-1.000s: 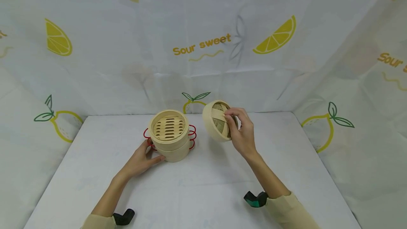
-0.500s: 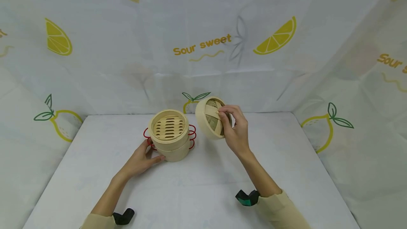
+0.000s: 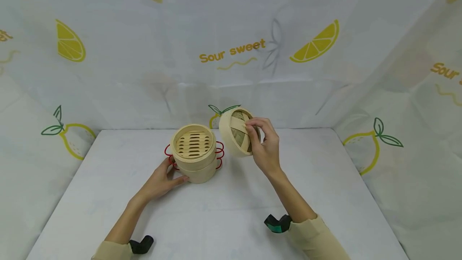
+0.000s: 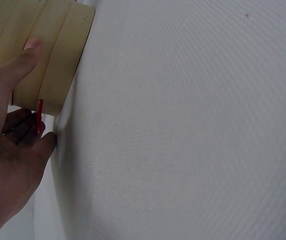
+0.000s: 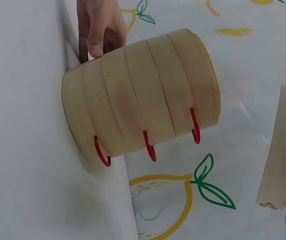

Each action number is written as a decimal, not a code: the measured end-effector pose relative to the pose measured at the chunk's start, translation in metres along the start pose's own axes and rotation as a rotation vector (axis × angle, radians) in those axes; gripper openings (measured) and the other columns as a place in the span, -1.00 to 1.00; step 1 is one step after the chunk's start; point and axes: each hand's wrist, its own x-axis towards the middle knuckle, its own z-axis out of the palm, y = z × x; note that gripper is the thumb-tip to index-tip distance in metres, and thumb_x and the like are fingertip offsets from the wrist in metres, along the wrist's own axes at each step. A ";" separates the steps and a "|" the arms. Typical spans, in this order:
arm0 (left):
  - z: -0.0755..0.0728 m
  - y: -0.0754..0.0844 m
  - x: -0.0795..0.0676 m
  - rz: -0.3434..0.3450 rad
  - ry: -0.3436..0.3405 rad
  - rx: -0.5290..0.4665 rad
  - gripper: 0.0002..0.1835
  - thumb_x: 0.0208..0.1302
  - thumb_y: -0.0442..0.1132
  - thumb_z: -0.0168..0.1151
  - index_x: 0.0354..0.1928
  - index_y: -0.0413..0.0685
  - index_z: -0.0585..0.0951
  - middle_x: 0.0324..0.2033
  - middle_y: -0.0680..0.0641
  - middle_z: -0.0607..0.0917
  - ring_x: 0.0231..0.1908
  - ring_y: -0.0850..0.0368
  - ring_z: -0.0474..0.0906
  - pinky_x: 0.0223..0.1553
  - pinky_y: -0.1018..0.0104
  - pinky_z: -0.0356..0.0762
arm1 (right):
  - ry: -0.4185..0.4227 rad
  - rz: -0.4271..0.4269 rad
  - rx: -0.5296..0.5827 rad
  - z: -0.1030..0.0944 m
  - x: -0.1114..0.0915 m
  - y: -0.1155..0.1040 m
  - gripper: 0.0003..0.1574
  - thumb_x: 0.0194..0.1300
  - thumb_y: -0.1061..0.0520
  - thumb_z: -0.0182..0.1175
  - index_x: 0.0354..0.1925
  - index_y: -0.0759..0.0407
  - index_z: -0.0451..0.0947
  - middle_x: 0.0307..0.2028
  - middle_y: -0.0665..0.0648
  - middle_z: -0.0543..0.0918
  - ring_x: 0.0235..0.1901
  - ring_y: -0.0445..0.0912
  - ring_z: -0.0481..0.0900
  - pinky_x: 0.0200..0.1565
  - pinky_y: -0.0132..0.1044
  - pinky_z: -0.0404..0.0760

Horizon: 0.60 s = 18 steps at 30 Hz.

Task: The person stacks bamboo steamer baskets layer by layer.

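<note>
A stack of bamboo steamer baskets [image 3: 196, 165] stands upright on the white table, its slatted top basket uncovered. Red loop handles [image 5: 150, 150] stick out at its sides. My left hand [image 3: 159, 181] grips the stack low on its left side. In the left wrist view the thumb lies along the wall of the baskets [image 4: 35, 75], and the fingers reach behind near a red loop. To the right of the stack, my right hand [image 3: 266, 145] pinches the woven steamer lid [image 3: 226, 133] by its top strip. The lid hangs tilted above the table.
The table [image 3: 223, 224] is covered in white cloth. Behind it and at the sides hangs a white curtain [image 3: 137, 31] with lemon prints. Each wrist wears a dark camera mount, the right one [image 3: 278, 224] with a green patch.
My right hand has carried the lid left and slightly up, closer to the stack, slowing in the last half second. The left hand and the baskets stay in place.
</note>
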 end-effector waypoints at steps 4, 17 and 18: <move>0.000 0.000 0.000 0.007 -0.003 -0.004 -0.01 0.31 -0.08 0.61 0.61 -0.25 0.27 0.50 -0.28 0.47 0.57 -0.26 0.35 0.61 -0.26 0.37 | -0.008 -0.002 0.014 0.005 0.001 -0.001 -0.90 0.49 0.39 0.30 -0.08 0.43 0.69 -0.02 0.39 0.71 0.16 -0.08 0.64 0.41 -0.45 0.60; -0.001 -0.001 0.001 0.038 -0.005 -0.014 -0.03 0.31 -0.10 0.61 0.60 -0.20 0.28 0.49 -0.25 0.49 0.57 -0.25 0.36 0.61 -0.29 0.36 | -0.024 0.010 0.051 0.028 0.004 -0.003 -0.90 0.52 0.37 0.28 -0.07 0.41 0.70 -0.02 0.36 0.71 0.16 0.13 0.65 0.42 -0.44 0.59; -0.001 -0.001 0.001 0.040 -0.002 -0.012 -0.03 0.31 -0.09 0.61 0.60 -0.20 0.28 0.49 -0.24 0.49 0.57 -0.25 0.36 0.61 -0.29 0.36 | -0.027 0.013 0.052 0.030 0.004 -0.004 -0.89 0.52 0.36 0.27 -0.06 0.40 0.70 -0.02 0.36 0.71 0.16 0.13 0.65 0.42 -0.44 0.59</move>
